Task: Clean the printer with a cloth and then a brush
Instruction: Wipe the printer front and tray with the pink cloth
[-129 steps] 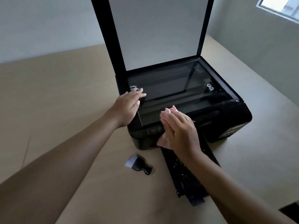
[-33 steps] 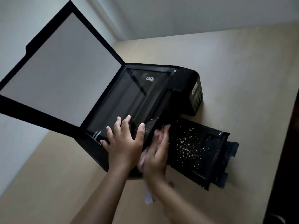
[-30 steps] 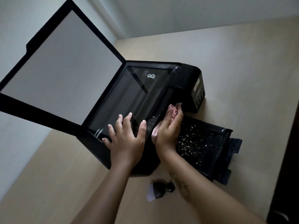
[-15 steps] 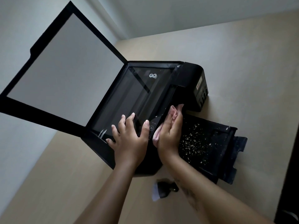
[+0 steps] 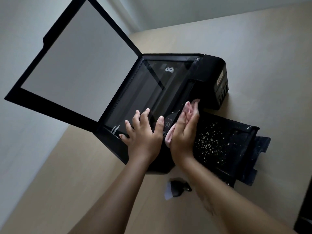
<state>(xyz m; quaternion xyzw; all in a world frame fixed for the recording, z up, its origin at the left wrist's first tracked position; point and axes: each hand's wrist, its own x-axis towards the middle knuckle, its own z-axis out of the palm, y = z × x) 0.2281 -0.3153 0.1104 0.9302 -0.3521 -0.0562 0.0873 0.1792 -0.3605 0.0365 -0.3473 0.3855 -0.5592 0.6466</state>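
Beige table (image 5: 253, 48): left hand (image 5: 143, 139) flat on printer (image 5: 211, 92), right hand (image 5: 184, 134) pressing half-hidden cloth (image 5: 169, 135).

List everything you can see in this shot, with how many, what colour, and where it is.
Boxy plastic printer: one, black, mid-table, scanner lid raised.
Pull-out paper tray: one, black, at the printer's front, extended onto the table.
Crumb-like specks: many, pale, scattered on the tray.
Soft cloth: one, pink, pressed to the printer's front edge.
Small short-handled brush: one, black with white bristles, on the table near the printer.
Wooden table: one, beige.
Left hand: flat on the scanner glass.
Right hand: on the cloth.
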